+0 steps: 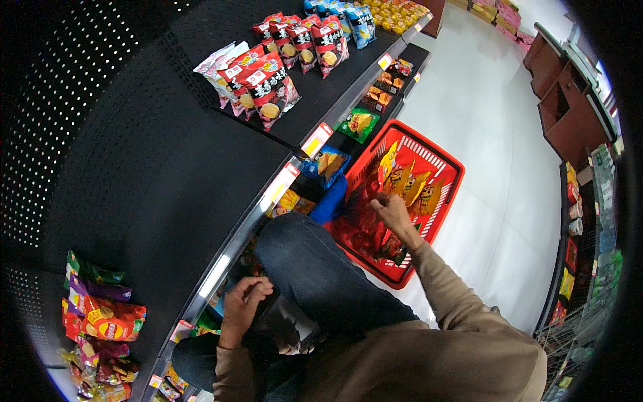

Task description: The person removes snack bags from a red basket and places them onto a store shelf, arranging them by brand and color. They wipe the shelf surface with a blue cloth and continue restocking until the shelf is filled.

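Note:
My right hand [394, 213] reaches into a red plastic shopping basket [454, 176] with its fingers bent. Beneath the fingers lies a blurred red snack bag [359, 216]; whether they grip it cannot be told. Several yellow-and-brown snack bags [414, 186] stand along the basket's right side. A dark packet [394, 247] lies near its front end. Beside my knee [301, 246] is my left hand [245, 306], its fingers curled towards the thumb and nothing seen in them. A blue item [330, 200] lies between that knee and the basket.
At left runs a black store shelf [186, 171] with a metal price rail [226, 246]. Red chip bags [269, 90] stand on its far part, more snack bags [110, 316] at near left. Lower-shelf packets include a green bag [359, 124]. Another shelf [577, 251] borders the pale floor [492, 201].

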### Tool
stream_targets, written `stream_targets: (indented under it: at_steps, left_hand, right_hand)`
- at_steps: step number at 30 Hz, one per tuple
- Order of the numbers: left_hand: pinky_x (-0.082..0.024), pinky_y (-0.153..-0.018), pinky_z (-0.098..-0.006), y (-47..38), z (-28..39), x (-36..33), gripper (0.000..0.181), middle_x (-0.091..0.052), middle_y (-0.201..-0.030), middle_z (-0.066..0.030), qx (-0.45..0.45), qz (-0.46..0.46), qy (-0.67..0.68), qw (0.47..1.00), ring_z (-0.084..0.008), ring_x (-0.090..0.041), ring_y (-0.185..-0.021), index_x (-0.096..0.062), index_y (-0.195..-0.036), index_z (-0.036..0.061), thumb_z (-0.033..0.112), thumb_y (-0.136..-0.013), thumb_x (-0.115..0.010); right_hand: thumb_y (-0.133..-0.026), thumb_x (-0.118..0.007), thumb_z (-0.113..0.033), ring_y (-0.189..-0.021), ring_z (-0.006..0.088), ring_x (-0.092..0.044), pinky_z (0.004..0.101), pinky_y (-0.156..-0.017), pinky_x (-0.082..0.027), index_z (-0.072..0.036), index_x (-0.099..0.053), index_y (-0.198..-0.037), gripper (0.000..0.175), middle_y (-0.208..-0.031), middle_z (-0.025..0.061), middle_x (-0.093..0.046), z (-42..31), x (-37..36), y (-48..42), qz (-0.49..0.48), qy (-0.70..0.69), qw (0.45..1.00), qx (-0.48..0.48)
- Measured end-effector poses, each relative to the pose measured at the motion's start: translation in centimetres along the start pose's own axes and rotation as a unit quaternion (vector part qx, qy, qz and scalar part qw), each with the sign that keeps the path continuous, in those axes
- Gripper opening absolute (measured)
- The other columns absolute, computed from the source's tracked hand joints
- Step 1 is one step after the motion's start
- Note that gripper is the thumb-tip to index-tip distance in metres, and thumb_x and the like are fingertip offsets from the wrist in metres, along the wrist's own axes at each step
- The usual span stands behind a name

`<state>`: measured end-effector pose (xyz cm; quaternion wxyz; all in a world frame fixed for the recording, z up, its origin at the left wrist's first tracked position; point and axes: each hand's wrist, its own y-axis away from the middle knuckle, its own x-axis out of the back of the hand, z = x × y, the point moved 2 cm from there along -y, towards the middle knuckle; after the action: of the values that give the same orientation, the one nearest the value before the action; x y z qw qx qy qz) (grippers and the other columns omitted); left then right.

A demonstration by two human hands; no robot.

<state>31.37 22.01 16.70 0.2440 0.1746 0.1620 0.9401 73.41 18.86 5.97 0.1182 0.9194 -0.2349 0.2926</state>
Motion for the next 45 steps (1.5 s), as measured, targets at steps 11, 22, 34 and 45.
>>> stream_targets:
  at_steps: [11,22,34,45]
  left_hand:
    - [-0.055,-0.082,-0.0271,-1.4,7.5,3.8,0.026,-0.073,-0.105,-0.0106,-0.166,-0.015,0.016,0.986,-0.0148,-0.071,-0.095,-0.066,-0.122,0.0001,0.017,-0.104,-0.06]
    - [-0.054,-0.085,-0.0338,-1.6,9.8,8.3,0.077,-0.055,-0.142,-0.0177,-0.292,0.116,-0.07,0.947,-0.023,-0.059,-0.123,-0.044,-0.15,0.0068,0.021,-0.085,-0.083]
    - [-0.049,-0.103,-0.0379,-3.7,3.3,22.0,0.093,-0.066,-0.128,-0.0177,-0.241,0.302,-0.058,0.92,-0.0287,-0.064,-0.12,-0.043,-0.144,0.0024,0.034,-0.072,-0.092]
    - [-0.052,-0.097,-0.0383,-6.8,-4.0,32.0,0.072,-0.068,-0.123,-0.0192,-0.236,0.476,0.009,0.847,-0.0271,-0.068,-0.111,-0.053,-0.135,-0.0026,0.02,-0.075,-0.086]
  right_hand:
    - [-0.087,-0.063,-0.005,-0.087,0.0299,-0.06,0.0403,-0.081,-0.049,0.001,-0.055,-0.09,0.01,-0.091,0.0148,-0.059,-22.1,15.5,3.9,0.001,0.129,0.944,0.305]
    - [-0.1,-0.06,-0.011,-0.085,0.0189,-0.056,0.031,-0.079,-0.047,0.0,-0.057,-0.098,0.012,-0.092,0.0083,-0.06,-39.4,9.4,1.2,0.017,0.125,0.831,0.542]
    - [-0.097,-0.057,-0.012,-0.089,0.0323,-0.065,0.04,-0.079,-0.051,-0.004,-0.061,-0.096,0.009,-0.093,0.0132,-0.063,-52.6,-14.7,-1.5,-0.138,-0.02,0.751,0.646]
    - [-0.097,-0.058,-0.012,-0.094,0.0335,-0.063,0.0438,-0.084,-0.05,-0.005,-0.061,-0.096,0.008,-0.095,0.0125,-0.064,-59.4,-28.6,-2.2,-0.128,-0.058,0.736,0.662]
